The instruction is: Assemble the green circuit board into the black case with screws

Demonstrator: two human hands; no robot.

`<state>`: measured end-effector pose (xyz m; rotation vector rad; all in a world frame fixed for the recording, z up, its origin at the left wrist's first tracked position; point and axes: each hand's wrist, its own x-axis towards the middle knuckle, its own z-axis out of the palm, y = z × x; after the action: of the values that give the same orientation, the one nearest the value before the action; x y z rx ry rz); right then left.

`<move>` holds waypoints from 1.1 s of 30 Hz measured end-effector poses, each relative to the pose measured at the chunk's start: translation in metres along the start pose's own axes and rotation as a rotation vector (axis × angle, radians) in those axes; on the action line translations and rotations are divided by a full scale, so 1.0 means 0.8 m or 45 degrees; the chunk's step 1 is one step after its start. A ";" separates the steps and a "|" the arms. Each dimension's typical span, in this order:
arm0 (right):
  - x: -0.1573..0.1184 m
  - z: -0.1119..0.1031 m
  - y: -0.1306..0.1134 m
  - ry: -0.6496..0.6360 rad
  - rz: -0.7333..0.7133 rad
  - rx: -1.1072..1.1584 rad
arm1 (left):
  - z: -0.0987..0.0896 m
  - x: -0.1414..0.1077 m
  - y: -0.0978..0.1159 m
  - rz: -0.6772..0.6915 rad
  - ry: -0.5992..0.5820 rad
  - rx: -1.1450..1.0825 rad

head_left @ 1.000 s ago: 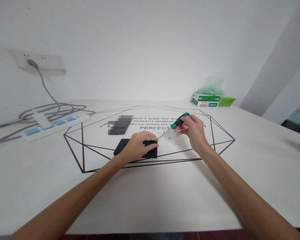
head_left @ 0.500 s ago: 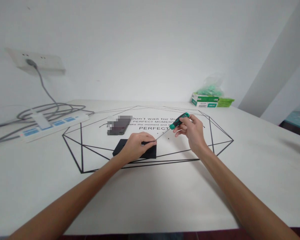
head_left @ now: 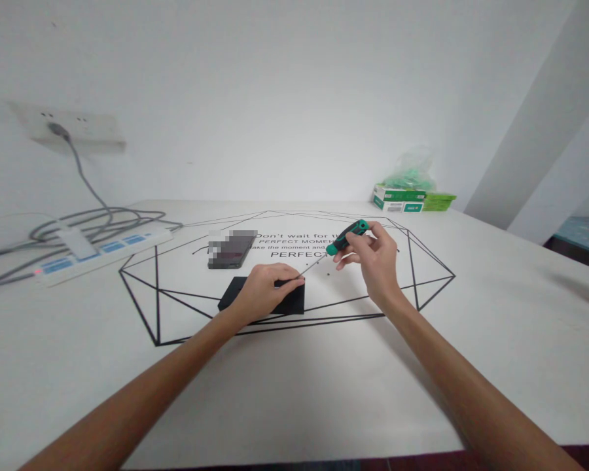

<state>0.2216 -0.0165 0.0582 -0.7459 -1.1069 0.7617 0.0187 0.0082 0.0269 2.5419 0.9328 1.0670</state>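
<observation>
A black box (head_left: pixel 290 302) lies on the white table (head_left: pixel 275 392), partly under my left hand (head_left: pixel 269 288). The thumb and fingers of that hand pinch together at the box's upper right corner, by the tip of a screwdriver; whatever they hold there is too small to make out. My right hand (head_left: pixel 375 255) grips the green and black handle of the screwdriver (head_left: pixel 346 237). Its thin shaft slants down to the left, to my left fingertips. Several tiny dark specks (head_left: pixel 328 274) lie on the table right of the box.
Behind the box lies a dark, partly pixelated device (head_left: pixel 233 252). A power strip (head_left: pixel 108 252) with coiled grey cables (head_left: pixel 98 219) is at the left. Green and white boxes (head_left: pixel 400 197) under a plastic bag (head_left: pixel 412 171) stand at the back right.
The whole view has shifted slightly. The screwdriver handle has turned a little in my right hand, whose fingers have moved on it. My left hand stays at the box's corner.
</observation>
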 end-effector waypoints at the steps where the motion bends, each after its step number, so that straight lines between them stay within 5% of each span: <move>1: 0.000 0.000 0.000 -0.006 -0.014 -0.008 | 0.000 0.000 0.000 -0.003 0.003 0.005; 16: -0.005 0.001 -0.005 -0.087 -0.166 -0.068 | 0.001 0.000 0.000 -0.024 0.006 -0.006; 26: -0.006 0.003 -0.010 -0.030 -0.063 -0.045 | -0.003 0.000 0.003 -0.025 -0.010 0.049; 33: 0.000 -0.001 -0.013 0.131 -0.088 -0.028 | -0.015 -0.004 -0.006 -0.267 -0.438 0.281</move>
<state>0.2239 -0.0223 0.0662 -0.7535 -1.0441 0.6471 0.0058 0.0094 0.0316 2.6055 1.2360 0.4698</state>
